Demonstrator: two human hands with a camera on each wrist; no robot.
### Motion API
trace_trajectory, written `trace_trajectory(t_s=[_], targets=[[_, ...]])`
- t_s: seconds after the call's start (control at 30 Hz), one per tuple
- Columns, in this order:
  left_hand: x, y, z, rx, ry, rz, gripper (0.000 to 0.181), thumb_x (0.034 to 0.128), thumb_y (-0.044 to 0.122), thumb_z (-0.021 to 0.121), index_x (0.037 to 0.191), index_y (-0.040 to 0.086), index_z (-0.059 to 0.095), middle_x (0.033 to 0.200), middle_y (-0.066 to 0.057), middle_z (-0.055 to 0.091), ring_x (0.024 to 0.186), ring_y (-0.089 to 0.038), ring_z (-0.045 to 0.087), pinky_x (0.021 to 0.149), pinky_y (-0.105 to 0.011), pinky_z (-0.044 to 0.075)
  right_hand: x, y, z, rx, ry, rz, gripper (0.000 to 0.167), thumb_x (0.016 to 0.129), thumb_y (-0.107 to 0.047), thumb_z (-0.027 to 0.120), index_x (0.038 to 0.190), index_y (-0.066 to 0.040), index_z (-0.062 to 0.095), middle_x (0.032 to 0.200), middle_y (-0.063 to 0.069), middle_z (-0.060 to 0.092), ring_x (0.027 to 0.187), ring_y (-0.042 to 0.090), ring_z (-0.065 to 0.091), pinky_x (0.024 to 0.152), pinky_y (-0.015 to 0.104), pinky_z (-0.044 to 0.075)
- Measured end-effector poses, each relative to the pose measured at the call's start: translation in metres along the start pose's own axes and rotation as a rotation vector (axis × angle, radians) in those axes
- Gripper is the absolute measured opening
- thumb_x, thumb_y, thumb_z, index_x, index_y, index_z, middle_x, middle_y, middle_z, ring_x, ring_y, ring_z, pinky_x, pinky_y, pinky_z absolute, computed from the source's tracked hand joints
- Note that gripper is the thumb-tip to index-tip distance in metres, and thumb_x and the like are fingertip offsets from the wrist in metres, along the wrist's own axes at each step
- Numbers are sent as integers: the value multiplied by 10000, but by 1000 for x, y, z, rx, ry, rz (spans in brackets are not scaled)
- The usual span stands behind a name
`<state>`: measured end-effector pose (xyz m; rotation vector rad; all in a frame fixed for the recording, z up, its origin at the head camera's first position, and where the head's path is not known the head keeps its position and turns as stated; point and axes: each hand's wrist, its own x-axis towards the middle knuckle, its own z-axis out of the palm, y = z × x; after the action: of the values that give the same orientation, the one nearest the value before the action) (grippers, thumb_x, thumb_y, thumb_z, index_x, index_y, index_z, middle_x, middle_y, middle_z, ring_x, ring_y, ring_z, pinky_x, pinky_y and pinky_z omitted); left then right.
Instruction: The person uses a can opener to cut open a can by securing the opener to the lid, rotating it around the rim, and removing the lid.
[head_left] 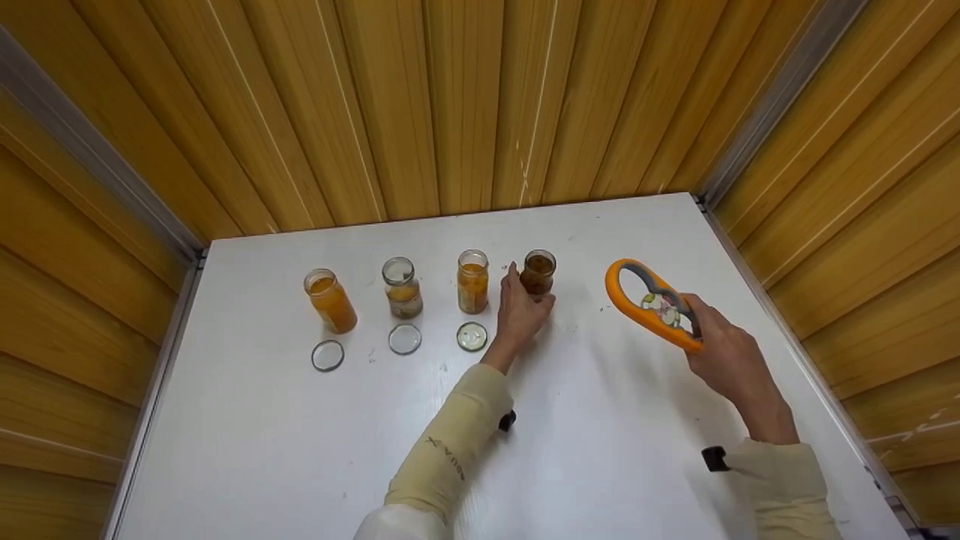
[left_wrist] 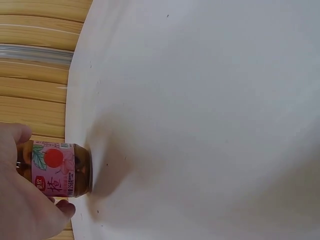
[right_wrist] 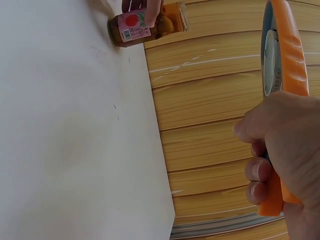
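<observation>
My left hand [head_left: 521, 311] grips the rightmost glass jar [head_left: 538, 274], which stands upright with its mouth uncovered and dark brown contents inside. In the left wrist view, the jar's pink label [left_wrist: 52, 169] with a red fruit shows between my thumb and fingers. Off to the right, raised above the table, my right hand [head_left: 726, 352] holds an orange and grey jar opener [head_left: 626, 304] by its handle end. A patterned lid [head_left: 661, 309] sits within the opener's frame.
Left of my left hand stand three more uncovered jars: one with orange contents [head_left: 472, 285], a half-clear one [head_left: 403, 289] and another orange one [head_left: 331, 304]. Before them lie three lids [head_left: 472, 337] on the white table [head_left: 300, 450]. Wood-patterned walls [head_left: 465, 112] border the table.
</observation>
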<state>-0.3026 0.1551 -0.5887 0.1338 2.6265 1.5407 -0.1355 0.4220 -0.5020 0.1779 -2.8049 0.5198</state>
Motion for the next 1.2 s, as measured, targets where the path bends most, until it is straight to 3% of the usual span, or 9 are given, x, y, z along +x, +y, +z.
trace_trajectory(t_s=[0.33,0.7,0.9,1.03,1.2], targets=[[-21,4,-14,-19,-10,40,913,954,269,730,1639,80,158,1638,-141,295,1510,-250,311,1225,-381,273,4,-9,-3,-16,17,-26,813,793,131,793,1493,-49,420,1166,244,620,876,396,671,854,622,561],[-40,14,-29,-118,108,165,841,919,156,730,1595,4,253,1562,-177,376,1460,-281,382,1217,-406,298,7,-19,-8,-10,54,-76,869,728,176,800,1488,-20,426,1118,251,638,835,380,674,774,605,585],[-54,19,-34,-199,66,194,769,947,130,686,1589,34,274,1543,-147,399,1448,-266,396,1219,-408,293,8,-25,-10,-13,92,-127,881,687,209,801,1467,-23,462,1102,233,648,819,360,697,700,554,604],[-64,24,-38,-309,9,221,702,959,99,663,1566,13,321,1475,-185,452,1314,-305,518,1159,-453,391,8,-29,-13,-13,102,-149,884,686,205,808,1468,-27,466,1095,237,646,818,366,705,695,550,608],[-74,33,-43,-358,-65,229,622,977,142,667,1535,45,409,1398,-114,517,1240,-219,563,1094,-440,464,10,-34,-15,-6,105,-154,895,681,208,812,1472,-27,465,1105,237,643,831,371,703,705,554,608]])
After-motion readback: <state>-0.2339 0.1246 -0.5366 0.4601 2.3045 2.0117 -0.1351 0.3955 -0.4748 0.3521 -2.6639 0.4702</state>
